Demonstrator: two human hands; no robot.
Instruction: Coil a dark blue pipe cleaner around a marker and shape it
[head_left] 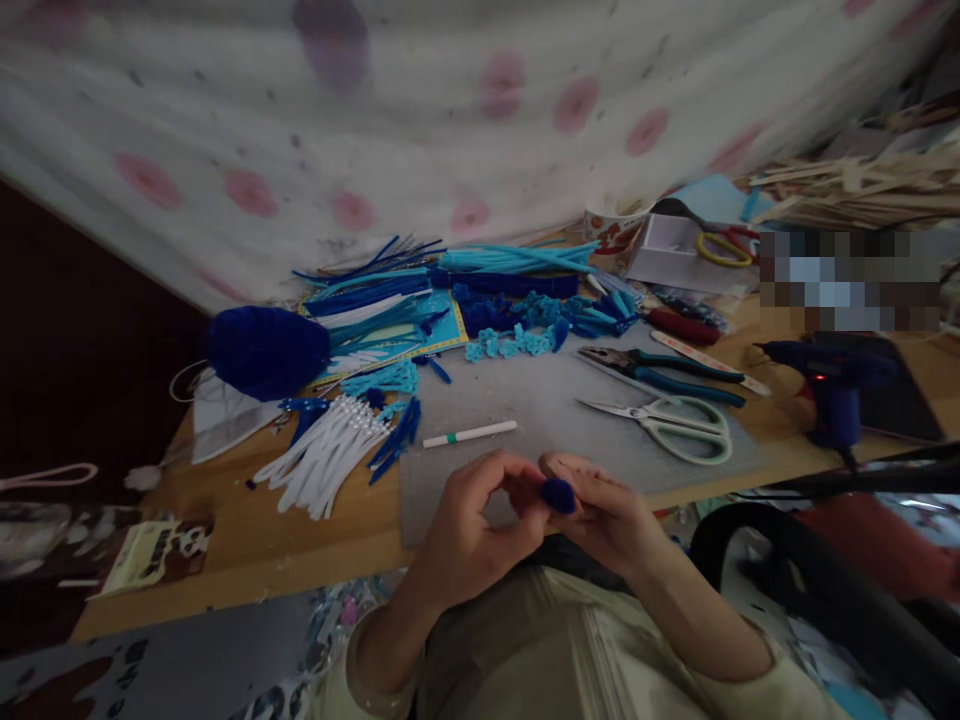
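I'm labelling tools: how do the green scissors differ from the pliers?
The scissors have pale green closed loops; the pliers have dark teal open-ended grips. The scissors taper to slim blades; the pliers end in a thick nose. Both lie with handles to the right.

Beyond the hands (527,505), a matt grey mat (495,390); under it, the smooth wooden bench (360,545); farther off, a soft cloth curtain (420,130).
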